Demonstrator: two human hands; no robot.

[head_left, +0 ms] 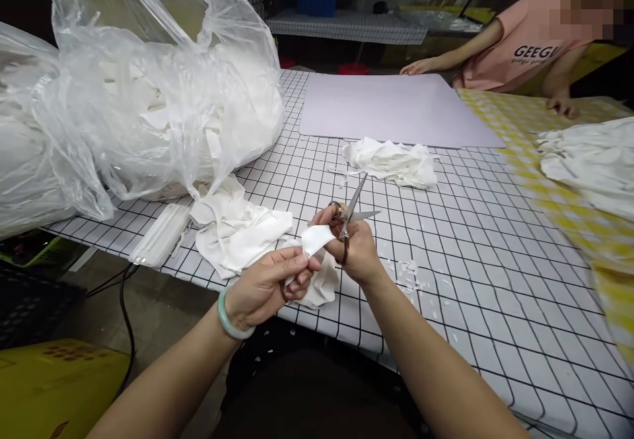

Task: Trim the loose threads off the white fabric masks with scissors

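Observation:
A white fabric piece (317, 238) is pinched between the fingers of my left hand (277, 278), which has a pale green bangle on its wrist. My right hand (357, 249) grips a pair of scissors (352, 212) by the handles, blades spread and pointing away to the upper right. Fingers of my right hand also reach the far edge of the fabric piece. More white cloth (324, 284) hangs just below my hands at the table's front edge. To the left lies a crumpled pile of white fabric pieces (238, 231).
Large clear plastic bags (198, 96) of white pieces fill the left. A white power strip (161, 234) lies near the edge. Beyond my hands are another white fabric pile (393, 162) and a lilac board (386, 109). Small scraps (409, 277) dot the checked tablecloth. A person (525, 49) stands across.

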